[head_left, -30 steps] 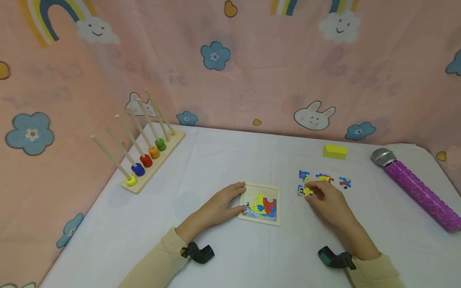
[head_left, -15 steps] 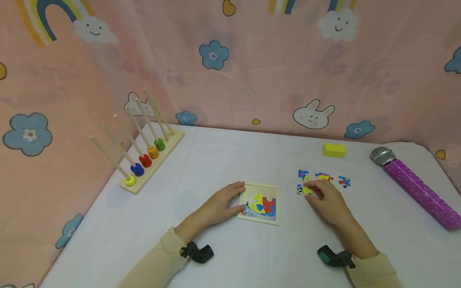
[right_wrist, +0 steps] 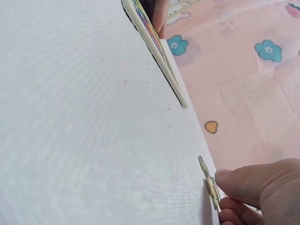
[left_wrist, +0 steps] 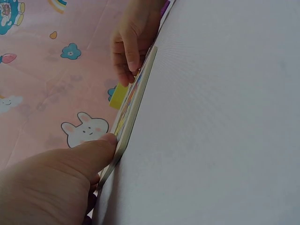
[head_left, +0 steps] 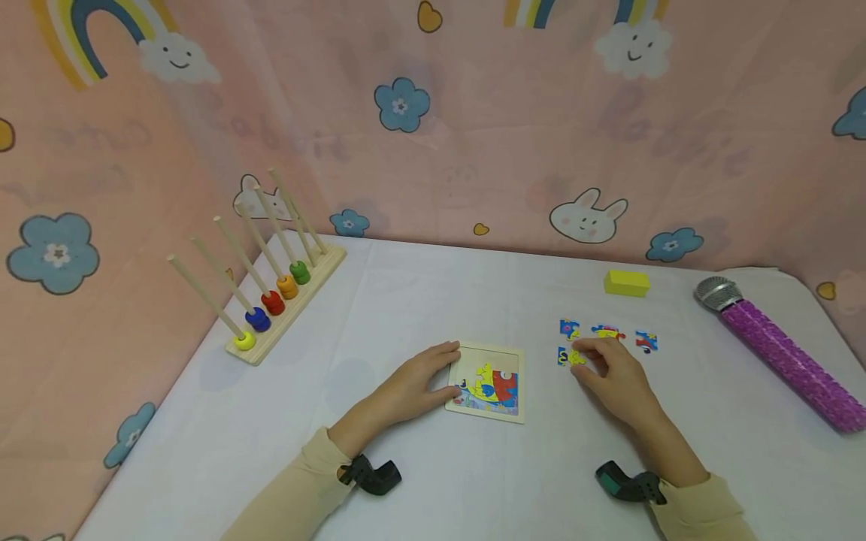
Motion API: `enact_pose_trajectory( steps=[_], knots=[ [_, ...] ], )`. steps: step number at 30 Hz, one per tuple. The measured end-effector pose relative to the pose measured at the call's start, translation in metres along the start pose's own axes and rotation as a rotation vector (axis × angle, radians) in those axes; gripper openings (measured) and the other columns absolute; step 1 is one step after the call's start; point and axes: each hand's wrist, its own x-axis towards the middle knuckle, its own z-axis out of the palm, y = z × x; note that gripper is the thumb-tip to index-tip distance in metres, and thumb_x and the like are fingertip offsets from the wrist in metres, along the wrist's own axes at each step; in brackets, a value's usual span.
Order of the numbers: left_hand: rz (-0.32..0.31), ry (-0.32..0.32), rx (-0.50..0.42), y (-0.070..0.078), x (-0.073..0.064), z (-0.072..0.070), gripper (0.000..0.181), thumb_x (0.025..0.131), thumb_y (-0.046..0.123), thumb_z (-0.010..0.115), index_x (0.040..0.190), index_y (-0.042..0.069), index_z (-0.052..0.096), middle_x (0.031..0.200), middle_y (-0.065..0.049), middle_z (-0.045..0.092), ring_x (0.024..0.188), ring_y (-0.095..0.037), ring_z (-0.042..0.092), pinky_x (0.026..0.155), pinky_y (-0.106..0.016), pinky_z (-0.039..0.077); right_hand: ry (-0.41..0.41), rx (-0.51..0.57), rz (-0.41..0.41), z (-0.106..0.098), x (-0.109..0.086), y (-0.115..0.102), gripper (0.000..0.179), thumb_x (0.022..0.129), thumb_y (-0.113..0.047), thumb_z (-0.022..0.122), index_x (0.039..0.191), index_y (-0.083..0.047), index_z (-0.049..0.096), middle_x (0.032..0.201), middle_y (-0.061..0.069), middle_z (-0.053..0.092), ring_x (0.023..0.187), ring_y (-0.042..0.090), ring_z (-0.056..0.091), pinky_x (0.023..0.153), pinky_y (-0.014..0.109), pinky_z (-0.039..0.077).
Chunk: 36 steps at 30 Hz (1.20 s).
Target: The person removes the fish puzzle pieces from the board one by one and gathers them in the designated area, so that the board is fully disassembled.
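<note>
A square wooden jigsaw tray [head_left: 489, 417] lies on the white tabletop, partly filled with red, yellow and blue pieces. My left hand [head_left: 414, 385] holds its left side, with the thumb [left_wrist: 101, 152] over the rim and the other fingers along the edge. To the right of the tray, my right hand [head_left: 619, 379] pinches a small blue-and-yellow jigsaw piece [head_left: 564, 357] between thumb and fingers. In the right wrist view this piece [right_wrist: 211, 185] shows edge-on, close to the table surface. Several loose pieces lie just beyond that hand, among them a blue-and-red one [head_left: 646, 342].
A wooden peg rack [head_left: 277, 334] with coloured beads stands at the back left. A yellow block [head_left: 626, 283] sits at the back right, near a purple glittery microphone [head_left: 788, 361]. Pink patterned cloth [head_left: 473, 150] hangs behind the table.
The right hand keeps its pinch on the jigsaw piece, whose yellow part shows slightly less now. The left hand and the tray stay where they were; the head view has shifted slightly.
</note>
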Motion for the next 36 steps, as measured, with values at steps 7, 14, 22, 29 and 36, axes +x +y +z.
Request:
enact_pose_trajectory(
  steps=[7,14,22,29,36],
  knots=[
    [-0.001,-0.002,0.002,0.0,0.0,0.0,0.06,0.09,0.032,0.066,0.14,0.006,0.046,0.151,-0.002,0.037,0.141,-0.018,0.032,0.114,-0.035,0.031,0.009,-0.012,0.015,0.001,0.0,-0.004,0.043,0.089,-0.017,0.066,0.127,0.0,0.052,0.124,0.019,0.055,0.116,0.035,0.05,0.096,0.053,0.046],
    [0.002,0.001,-0.002,0.0,-0.001,-0.001,0.06,0.09,0.032,0.066,0.14,0.005,0.046,0.151,-0.002,0.037,0.141,-0.019,0.032,0.114,-0.036,0.032,-0.046,0.037,0.02,0.002,0.0,-0.016,0.045,0.091,-0.022,0.063,0.13,-0.002,0.05,0.129,0.017,0.054,0.119,0.034,0.051,0.098,0.054,0.046],
    [0.006,0.003,0.001,0.0,-0.001,-0.001,0.06,0.09,0.032,0.066,0.14,0.005,0.046,0.151,-0.002,0.037,0.141,-0.018,0.032,0.114,-0.035,0.031,-0.099,0.077,-0.022,0.007,-0.003,-0.029,0.046,0.09,-0.02,0.065,0.131,-0.005,0.051,0.129,0.013,0.056,0.118,0.029,0.052,0.099,0.051,0.045],
    [0.003,-0.001,0.008,0.002,-0.001,-0.002,0.06,0.09,0.032,0.066,0.14,0.005,0.046,0.151,-0.003,0.037,0.141,-0.02,0.032,0.114,-0.036,0.031,-0.13,0.122,-0.054,0.014,-0.006,-0.04,0.046,0.088,-0.019,0.067,0.13,-0.006,0.052,0.128,0.011,0.057,0.116,0.027,0.054,0.096,0.049,0.048],
    [-0.012,-0.012,0.007,0.001,0.0,-0.002,0.061,0.09,0.033,0.066,0.14,0.006,0.045,0.151,-0.002,0.037,0.141,-0.019,0.031,0.115,-0.035,0.03,-0.178,0.181,-0.081,0.023,-0.005,-0.054,0.045,0.088,-0.017,0.068,0.129,-0.007,0.053,0.127,0.009,0.058,0.113,0.024,0.056,0.094,0.045,0.05]
  ],
)
